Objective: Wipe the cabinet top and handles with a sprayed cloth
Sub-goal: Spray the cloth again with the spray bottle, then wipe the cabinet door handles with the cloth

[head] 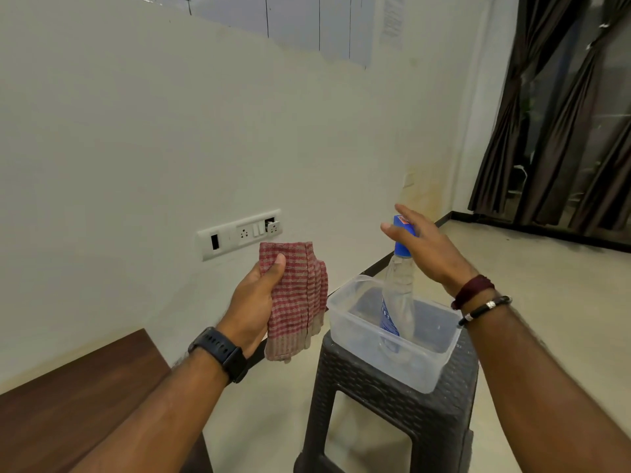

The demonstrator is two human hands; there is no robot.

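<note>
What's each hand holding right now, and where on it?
Left hand grips the folded checked cloth along its left edge, thumb across the front. Right hand holds nothing: fingers straight, by the spray bottle cap.

We stand in a home room: white wall switchboard (239, 233), dark pleated curtains (560, 124) far right of it.

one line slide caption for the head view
Left hand grips red checked cloth; open right hand by blue-capped bottle.
</note>
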